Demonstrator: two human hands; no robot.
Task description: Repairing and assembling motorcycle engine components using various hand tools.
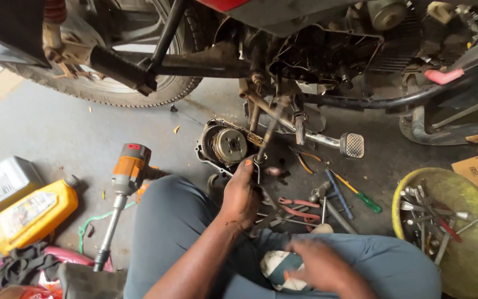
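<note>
Two hands: both were busy, low over the floor [56, 133] beside a motorcycle [327, 61].
Left hand [243, 194]: clenched round a long rod [269, 133], which leaned up toward the engine, braced for reach.
Clutch cover [225, 145]: lay open-side up on the floor, just left of the rod's lower end.
Right hand [319, 266]: blurred, grasping a white-green rag [278, 266] on the lap, near.
Tools: pliers [300, 210] and screwdrivers [355, 194] lay scattered right, within reach.
Basin [471, 243]: yellow, far right, holding wrenches.
Driver [123, 182]: orange, left.

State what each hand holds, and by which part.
Left hand grips the lower end of a long metal tool. Right hand rests blurred on a white-and-green cloth; its grip cannot be told.
</note>
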